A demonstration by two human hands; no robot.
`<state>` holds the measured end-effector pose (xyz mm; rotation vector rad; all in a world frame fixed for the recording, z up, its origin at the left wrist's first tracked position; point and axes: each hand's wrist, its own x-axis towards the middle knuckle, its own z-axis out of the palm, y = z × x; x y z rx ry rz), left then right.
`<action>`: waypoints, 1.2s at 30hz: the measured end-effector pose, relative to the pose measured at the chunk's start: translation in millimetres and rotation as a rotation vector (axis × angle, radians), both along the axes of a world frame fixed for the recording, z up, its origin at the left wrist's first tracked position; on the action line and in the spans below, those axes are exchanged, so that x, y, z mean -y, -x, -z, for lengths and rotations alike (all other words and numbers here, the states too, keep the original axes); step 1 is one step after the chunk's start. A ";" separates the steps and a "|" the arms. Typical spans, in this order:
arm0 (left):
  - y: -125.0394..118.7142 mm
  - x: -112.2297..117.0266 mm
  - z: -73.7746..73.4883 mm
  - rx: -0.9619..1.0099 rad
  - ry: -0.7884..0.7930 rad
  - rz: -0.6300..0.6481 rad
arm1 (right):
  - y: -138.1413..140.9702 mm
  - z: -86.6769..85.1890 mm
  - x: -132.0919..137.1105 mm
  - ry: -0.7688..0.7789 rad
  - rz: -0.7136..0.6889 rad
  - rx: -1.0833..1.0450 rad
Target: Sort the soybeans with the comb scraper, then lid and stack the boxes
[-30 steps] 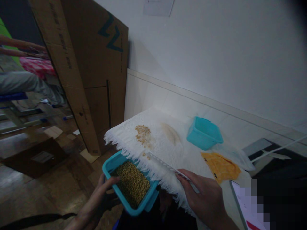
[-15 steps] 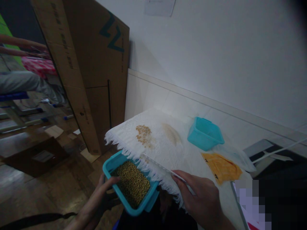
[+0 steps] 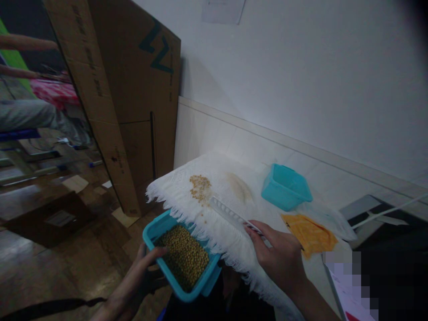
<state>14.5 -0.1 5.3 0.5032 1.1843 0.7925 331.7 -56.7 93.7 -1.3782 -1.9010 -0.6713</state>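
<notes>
My left hand [image 3: 145,267] grips the near left rim of a turquoise plastic bin [image 3: 183,294], thumb over the edge. Yellowish soybeans [image 3: 185,256] lie in the bin, which is tucked under the fringed edge of a white cloth [image 3: 177,183]. In my right hand [image 3: 277,249] is a long, flat, pale strip [image 3: 230,214] with a row of holes or notches; its kind is unclear. The strip's far end is over the cloth, just nearer me than a small scatter of beans [image 3: 199,186]. Beside those beans lies a patch of fine tan grains [image 3: 239,187].
A second turquoise bin [image 3: 286,189] stands at the back right, near an orange cloth or bag [image 3: 310,234] and clear plastic. A tall cardboard box [image 3: 140,89] rises at the left. Behind it, a person's arm [image 3: 28,42] and legs show. A white wall backs the table.
My right hand has moved the strip up and away from the bin, further onto the cloth. A few beans show near the fringe. My left hand and the bin have hardly moved.
</notes>
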 end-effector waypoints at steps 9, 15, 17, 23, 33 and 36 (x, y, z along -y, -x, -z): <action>-0.3 2.9 -10.7 -0.040 0.009 0.012 | 6.8 -6.8 -2.8 -0.005 -0.032 -0.009; 0.6 3.8 -11.7 -0.056 0.015 0.051 | 5.0 -6.2 -6.4 -0.016 -0.044 0.000; 0.3 3.3 -10.4 -0.047 0.010 0.037 | 4.9 -5.0 -5.9 0.002 -0.055 -0.003; 0.2 1.2 -7.6 -0.069 0.010 0.023 | 9.9 -9.0 -4.6 0.016 -0.071 -0.024; 0.6 1.6 -6.5 -0.041 0.004 0.015 | 11.8 -6.0 -19.4 0.037 -0.112 -0.054; 1.8 2.5 -9.0 -0.044 0.001 0.025 | 16.2 -9.5 -19.9 0.057 -0.124 -0.076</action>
